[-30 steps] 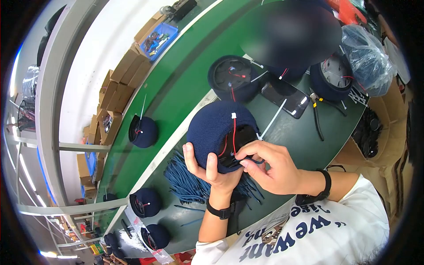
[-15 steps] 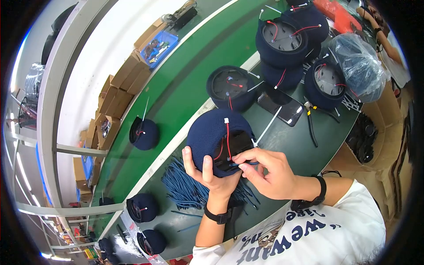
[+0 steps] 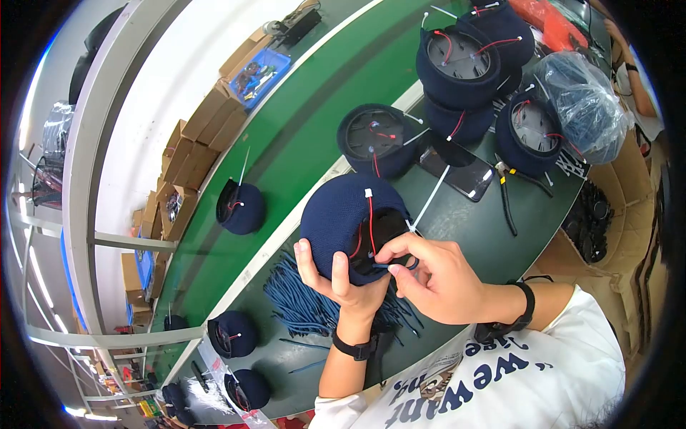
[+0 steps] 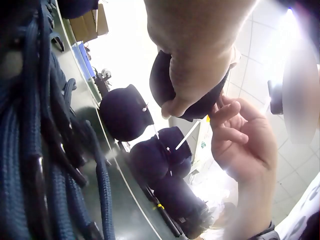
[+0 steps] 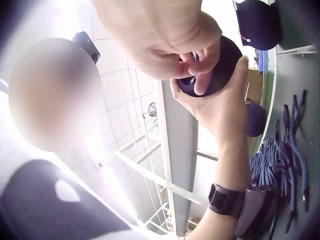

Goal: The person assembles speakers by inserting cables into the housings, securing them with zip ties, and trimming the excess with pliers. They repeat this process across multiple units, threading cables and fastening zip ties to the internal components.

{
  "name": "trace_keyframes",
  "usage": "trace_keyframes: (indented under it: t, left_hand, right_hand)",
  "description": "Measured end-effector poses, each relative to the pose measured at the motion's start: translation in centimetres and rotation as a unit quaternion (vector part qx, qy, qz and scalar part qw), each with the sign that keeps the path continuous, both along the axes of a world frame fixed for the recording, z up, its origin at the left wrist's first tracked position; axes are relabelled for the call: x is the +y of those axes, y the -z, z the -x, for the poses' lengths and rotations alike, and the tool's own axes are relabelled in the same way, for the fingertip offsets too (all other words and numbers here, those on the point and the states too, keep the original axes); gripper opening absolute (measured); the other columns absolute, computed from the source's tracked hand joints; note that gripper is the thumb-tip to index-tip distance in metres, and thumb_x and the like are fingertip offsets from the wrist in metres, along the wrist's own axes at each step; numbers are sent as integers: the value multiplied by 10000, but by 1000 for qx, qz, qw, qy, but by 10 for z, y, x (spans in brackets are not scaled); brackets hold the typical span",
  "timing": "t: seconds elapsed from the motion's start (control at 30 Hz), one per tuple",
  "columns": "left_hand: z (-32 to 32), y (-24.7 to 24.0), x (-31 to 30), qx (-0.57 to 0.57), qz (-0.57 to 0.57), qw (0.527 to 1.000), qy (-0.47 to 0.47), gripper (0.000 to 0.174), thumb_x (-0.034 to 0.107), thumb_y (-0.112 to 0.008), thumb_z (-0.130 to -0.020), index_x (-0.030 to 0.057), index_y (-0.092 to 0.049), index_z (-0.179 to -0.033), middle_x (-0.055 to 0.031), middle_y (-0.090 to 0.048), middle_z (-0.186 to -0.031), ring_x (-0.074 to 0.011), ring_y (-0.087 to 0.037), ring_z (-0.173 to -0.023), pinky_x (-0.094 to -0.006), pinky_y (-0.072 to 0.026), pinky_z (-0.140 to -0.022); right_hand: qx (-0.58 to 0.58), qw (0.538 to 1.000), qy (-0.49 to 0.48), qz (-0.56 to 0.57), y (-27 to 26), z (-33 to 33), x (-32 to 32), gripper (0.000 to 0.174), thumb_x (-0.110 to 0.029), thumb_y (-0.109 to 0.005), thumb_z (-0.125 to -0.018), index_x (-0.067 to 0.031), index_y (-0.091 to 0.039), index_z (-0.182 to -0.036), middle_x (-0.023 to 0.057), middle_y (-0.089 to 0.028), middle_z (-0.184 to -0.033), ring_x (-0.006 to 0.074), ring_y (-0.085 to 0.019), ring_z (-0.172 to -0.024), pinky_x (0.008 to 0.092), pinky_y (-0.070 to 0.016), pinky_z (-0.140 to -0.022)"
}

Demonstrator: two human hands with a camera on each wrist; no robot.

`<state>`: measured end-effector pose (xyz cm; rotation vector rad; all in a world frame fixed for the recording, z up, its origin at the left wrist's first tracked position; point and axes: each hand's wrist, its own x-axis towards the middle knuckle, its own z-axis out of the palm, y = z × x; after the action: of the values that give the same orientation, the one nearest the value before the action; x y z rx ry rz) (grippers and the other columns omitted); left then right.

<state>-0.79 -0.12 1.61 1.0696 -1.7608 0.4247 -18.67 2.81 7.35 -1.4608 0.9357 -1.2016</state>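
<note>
My left hand point(image 3: 350, 289) holds a round shell covered in navy knit fabric point(image 3: 346, 214) from below, fingers curled up its side. A dark opening in the shell faces me. Red wires run out of it to a white connector point(image 3: 369, 193), and a white cable tie point(image 3: 432, 196) sticks out at its edge. At the lower rim of the opening, my right hand point(image 3: 443, 282) pinches a dark blue cord point(image 3: 412, 263) between thumb and forefinger. In the right wrist view the right fingers point(image 5: 202, 82) cover much of the opening. A pile of blue cords point(image 3: 296, 297) lies beneath the hands.
Similar navy shells stand near, including one with red wires point(image 3: 379, 161) and a stack point(image 3: 457, 93). A phone point(image 3: 464, 175) and cutting pliers point(image 3: 505, 196) lie to the right. A clear plastic bag point(image 3: 586, 107) sits at the table's far right. Cardboard boxes point(image 3: 214, 118) line the far side.
The head view has shifted, and the blurred dark shape over the shell stack is gone. My right fingers still pinch the cord at the rim, with only small movement.
</note>
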Motion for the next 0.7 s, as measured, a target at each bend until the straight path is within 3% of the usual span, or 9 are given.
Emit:
trace_keyframes:
  t: [0.1, 0.2, 0.3, 0.33, 0.47, 0.57, 0.67, 0.7]
  left_hand:
    - [-7, 3, -2, -16, 19, 1000, -8, 1100, 290, -969, -635, 142, -350, -1533, -312, -323, -1592, -501, -395, -1455, -643, -315, -1197]
    - [-7, 1, -5, -15, 5, 1000, -2, 1083, 285, -968, -634, 136, -370, -1525, -307, -338, -1591, -496, -404, -1452, -639, -325, -1190]
    - [-13, -12, -11, 37, -45, 998, 11, 1162, 296, -1016, -571, 129, -380, -1529, -293, -357, -1586, -487, -416, -1441, -594, -335, -1198]
    - [-20, -17, -16, 59, -71, 996, 4, 1238, 286, -1041, -518, 93, -365, -1538, -276, -366, -1590, -465, -418, -1439, -562, -341, -1203]
    - [-50, -31, -61, 130, -213, 963, -107, 1287, 259, -1042, -477, -30, -365, -1533, -201, -467, -1464, -351, -482, -1370, -430, -375, -1202]
    - [-63, -10, -123, 125, -219, 961, -111, 1248, 282, -1018, -504, -14, -365, -1526, -227, -458, -1473, -415, -434, -1399, -485, -353, -1217]
    - [-57, 6, -181, 185, -276, 931, -153, 1267, 354, -1008, -566, -10, -303, -1555, -239, -433, -1498, -414, -378, -1438, -497, -348, -1214]
    - [-57, 18, -198, 198, -246, 936, -154, 1250, 381, -1012, -571, -22, -331, -1539, -251, -463, -1481, -428, -415, -1411, -505, -369, -1193]
  right_hand:
    - [-2, 997, -63, -41, -2, 3, 0, 203, -30, -641, -965, 14, -641, -1163, 159, -745, -1098, 218, -746, -736, 335, -583, -643]
    - [30, 999, -44, 8, -7, 6, -2, 214, -12, -652, -954, -1, -662, -1167, 150, -739, -1151, 156, -717, -706, 292, -544, -578]
    - [1, 993, 89, 83, 14, 3, -1, 222, 5, -678, -933, -22, -686, -1153, 145, -740, -1167, 100, -666, -666, 246, -466, -510]
    - [-17, 981, 131, 140, 25, 2, -8, 217, 24, -695, -914, -35, -699, -1123, 117, -741, -1125, 72, -619, -631, 229, -405, -479]
    - [51, 996, 64, 45, 61, 22, -17, 191, 15, -686, -924, -29, -689, -1110, 88, -730, -1033, 79, -602, -608, 243, -426, -501]
    - [82, 997, 13, -1, 73, 20, -27, 177, 4, -680, -933, -30, -681, -1107, 75, -724, -978, 82, -601, -598, 252, -449, -523]
    - [84, 996, -4, -14, 76, 20, -30, 183, -7, -673, -942, -32, -673, -1124, 79, -724, -962, 86, -631, -612, 261, -481, -555]
    - [78, 997, -14, -17, 78, 21, -31, 180, -21, -671, -947, -35, -673, -1127, 84, -728, -974, 98, -642, -618, 271, -493, -564]
